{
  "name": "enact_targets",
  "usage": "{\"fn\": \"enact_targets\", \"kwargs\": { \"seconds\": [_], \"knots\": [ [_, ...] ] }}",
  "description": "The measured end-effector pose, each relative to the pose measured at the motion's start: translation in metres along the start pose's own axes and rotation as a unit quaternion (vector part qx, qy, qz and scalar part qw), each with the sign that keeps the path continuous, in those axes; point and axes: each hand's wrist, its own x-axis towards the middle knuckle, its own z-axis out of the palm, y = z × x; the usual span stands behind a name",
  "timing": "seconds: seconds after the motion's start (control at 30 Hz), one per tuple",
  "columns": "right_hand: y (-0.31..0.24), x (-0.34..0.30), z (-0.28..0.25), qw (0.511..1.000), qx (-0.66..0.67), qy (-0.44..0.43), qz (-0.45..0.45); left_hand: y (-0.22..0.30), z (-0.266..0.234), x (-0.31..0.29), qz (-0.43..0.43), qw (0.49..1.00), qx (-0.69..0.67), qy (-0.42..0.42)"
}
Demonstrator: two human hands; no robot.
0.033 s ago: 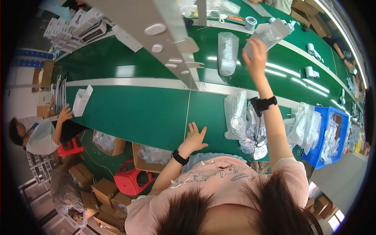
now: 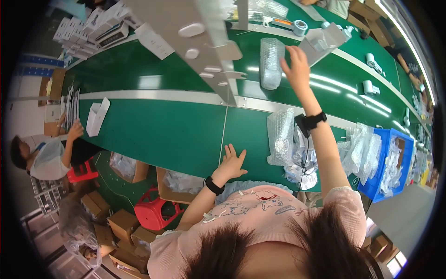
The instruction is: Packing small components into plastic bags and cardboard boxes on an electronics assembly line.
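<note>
My left hand (image 2: 232, 165) lies flat on the green table (image 2: 162, 135), fingers spread, with nothing in it. Farther out, my right hand (image 2: 297, 69) reaches over the green strip beyond the metal rail, its fingers apart. Just left of its thumb lies a bubble-wrapped pack (image 2: 272, 65); whether they touch I cannot tell. Behind the right hand is an open white box (image 2: 324, 42) with clear wrapping inside. Beneath my right forearm are another bubble-wrapped pack (image 2: 280, 139) and a heap of clear plastic bags (image 2: 302, 162).
A blue bin (image 2: 378, 172) of plastic-wrapped things stands at right, bubble bags (image 2: 362, 146) beside it. A metal post (image 2: 190, 46) crosses overhead. At left, a co-worker (image 2: 49, 156) handles a stack of flat sheets (image 2: 72, 109) near an open white carton (image 2: 97, 117). Red stool (image 2: 151, 211) below.
My right hand has moved left, off the open white box and toward the bubble-wrapped pack. My left hand stays put. The co-worker's near hand has drawn in toward the stack.
</note>
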Motion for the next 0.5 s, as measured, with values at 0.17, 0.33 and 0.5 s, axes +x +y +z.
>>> {"fn": "enact_targets", "kwargs": {
  "seconds": [0.17, 0.33, 0.5],
  "knots": [
    [0.004, 0.027, 0.103, 0.916, -0.099, -0.308, 0.237, 0.002, 0.003, -0.001, 0.022, 0.998, -0.009, 0.061],
    [0.021, 0.011, 0.148, 0.922, 0.022, -0.282, 0.264, -0.052, -0.005, -0.023, 0.079, 0.945, -0.245, 0.202],
    [0.053, -0.022, 0.108, 0.864, 0.359, -0.254, 0.247, -0.168, -0.038, -0.054, -0.037, 0.861, -0.215, 0.459]
  ]
}}
